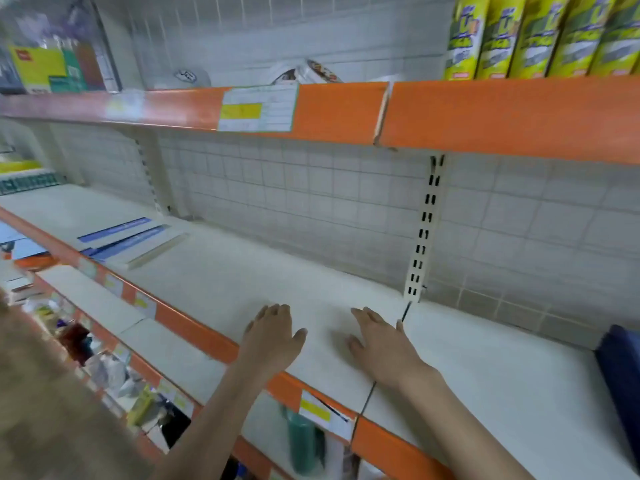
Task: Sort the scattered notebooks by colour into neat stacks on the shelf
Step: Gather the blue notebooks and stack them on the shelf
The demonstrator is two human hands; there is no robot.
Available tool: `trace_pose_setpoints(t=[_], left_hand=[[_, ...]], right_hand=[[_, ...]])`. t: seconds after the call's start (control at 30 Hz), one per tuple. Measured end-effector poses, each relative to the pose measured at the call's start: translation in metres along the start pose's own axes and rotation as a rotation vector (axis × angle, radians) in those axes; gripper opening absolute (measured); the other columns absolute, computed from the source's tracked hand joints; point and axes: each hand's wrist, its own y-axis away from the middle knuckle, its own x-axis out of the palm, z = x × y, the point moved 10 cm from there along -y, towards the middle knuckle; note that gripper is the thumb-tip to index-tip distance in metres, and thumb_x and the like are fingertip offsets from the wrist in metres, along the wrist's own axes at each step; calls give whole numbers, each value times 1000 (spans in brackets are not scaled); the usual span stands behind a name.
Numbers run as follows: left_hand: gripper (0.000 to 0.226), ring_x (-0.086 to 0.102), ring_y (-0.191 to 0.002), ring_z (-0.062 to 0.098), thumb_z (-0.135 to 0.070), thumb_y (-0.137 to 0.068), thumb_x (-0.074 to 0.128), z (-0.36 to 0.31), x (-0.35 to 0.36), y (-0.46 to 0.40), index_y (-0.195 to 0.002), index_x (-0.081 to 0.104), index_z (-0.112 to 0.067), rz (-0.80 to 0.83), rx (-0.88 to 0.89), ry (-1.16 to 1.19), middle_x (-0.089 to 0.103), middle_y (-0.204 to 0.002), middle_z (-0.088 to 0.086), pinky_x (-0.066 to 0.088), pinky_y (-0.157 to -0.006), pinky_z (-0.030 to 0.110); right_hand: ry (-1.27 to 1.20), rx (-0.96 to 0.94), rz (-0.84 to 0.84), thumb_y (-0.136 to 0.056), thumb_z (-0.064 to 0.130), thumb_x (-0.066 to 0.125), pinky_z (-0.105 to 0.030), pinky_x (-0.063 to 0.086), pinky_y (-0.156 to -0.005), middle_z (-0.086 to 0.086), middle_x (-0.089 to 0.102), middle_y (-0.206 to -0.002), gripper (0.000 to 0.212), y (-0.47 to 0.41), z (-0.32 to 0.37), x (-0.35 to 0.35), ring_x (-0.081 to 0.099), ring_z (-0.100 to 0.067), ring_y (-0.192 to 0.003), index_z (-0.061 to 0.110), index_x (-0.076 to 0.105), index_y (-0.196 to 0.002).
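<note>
On my far left, the upper shelf holds blurred packaged goods (52,69), too smeared for me to name. Below them, at the left end of the white middle shelf (242,268), lie the notebooks (128,239): a few flat white ones with blue bands, overlapping each other loosely near the front lip, well apart from both hands. I cannot tell how many there are.

Further along, an orange shelf edge (194,327) carries small price tags, and a larger price label (258,108) with a yellow patch sits on the orange edge of the upper shelf.

My left hand (272,336) is over the middle shelf just past its front lip, palm down, fingers straight and a little spread, holding nothing. I cannot tell whether it presses the surface or hangs just above it.

Beside it, apart by a strip of bare shelf, my right hand (381,344) lies the same way, palm down, fingers straight and loosely together, thumb out toward the left hand, holding nothing.

Behind the right hand a slotted white upright (424,230) runs up the tiled back wall. Above it stand yellow-green packs (540,34) in a row on the upper shelf. At the far right edge, a dark blue object (620,375) rests on the middle shelf, cut off by the frame.
</note>
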Motion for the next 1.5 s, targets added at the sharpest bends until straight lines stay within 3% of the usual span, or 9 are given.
trace_pose_setpoints(t=[0.23,0.53,0.93,1.33,1.5], left_hand=[[55,34,-135,23,-44,-93,46,106,-43,6,-137,38,-11,-42,-116,-61,40,-143,7,33,-105,38],[52,37,-133,26,-44,-95,44,198,-78,7,-135,39,-11,-85,-229,-88,43,-140,9,33,-108,40],[47,43,-125,26,-44,-95,43,317,-125,-71,-132,42,-13,-102,-301,-65,49,-132,8,40,-100,41],[45,44,-124,24,-41,-96,44,411,-158,-167,-131,44,-12,-99,-264,-93,47,-133,7,38,-99,39],[43,46,-121,23,-40,-96,43,420,-151,-194,-130,45,-13,-123,-206,-63,50,-130,6,38,-98,38]], right_hand=[[-31,-116,35,-99,33,35,-45,0,-117,-3,14,-159,58,-49,106,43,10,-12,-146,19,13,-151],[-4,-292,92,-99,35,35,-49,3,-117,-3,16,-158,57,-97,210,80,16,-16,-145,21,16,-150],[62,-390,173,-99,36,35,-49,12,-114,-2,25,-152,51,-210,325,114,30,-22,-138,20,24,-146],[135,-359,243,-100,40,32,-45,8,-117,-3,9,-159,56,-317,378,158,18,-19,-144,20,17,-150],[84,-326,213,-99,39,35,-44,14,-115,-1,22,-155,49,-339,380,165,27,-20,-140,20,28,-144]])
